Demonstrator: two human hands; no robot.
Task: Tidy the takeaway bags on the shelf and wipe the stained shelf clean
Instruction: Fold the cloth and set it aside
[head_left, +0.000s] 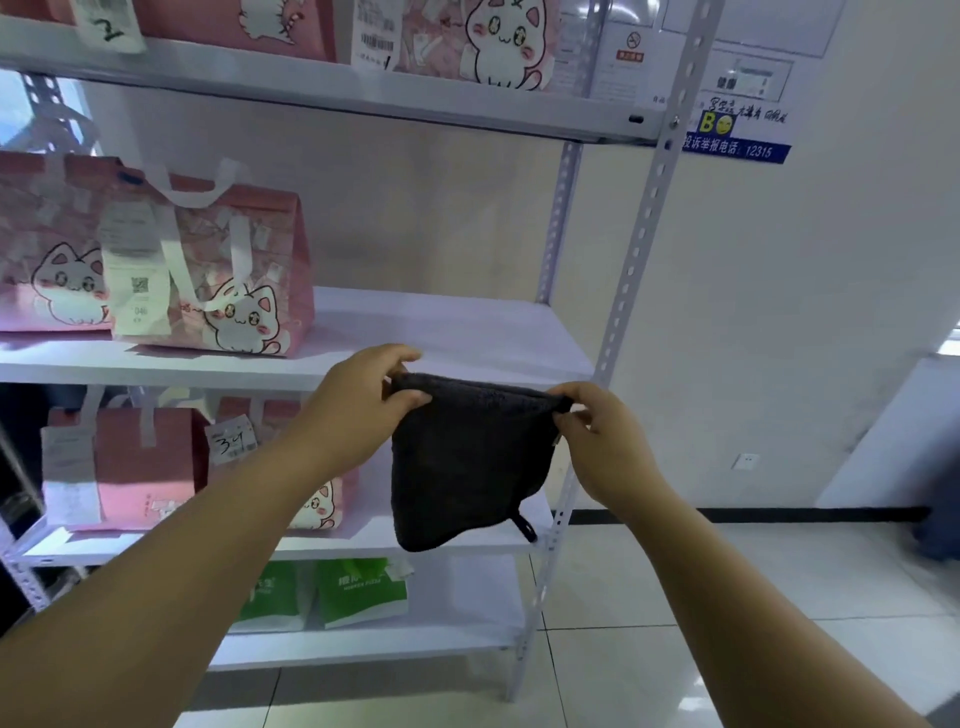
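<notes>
A dark grey cloth (467, 457) hangs in front of the white shelf rack. My left hand (358, 400) pinches its top left corner and my right hand (597, 441) pinches its top right corner. Behind the cloth lies the middle shelf board (457, 332), white and bare on its right half. Two pink cat-print takeaway bags (218, 270) with paper receipts stand upright on the left of that board.
More pink bags stand on the top shelf (498, 41) and on the shelf below (130, 467). Green bags (358, 592) sit on the lowest shelf. The rack's perforated steel post (639, 249) rises at right. A white wall and tiled floor (675, 597) lie beyond it.
</notes>
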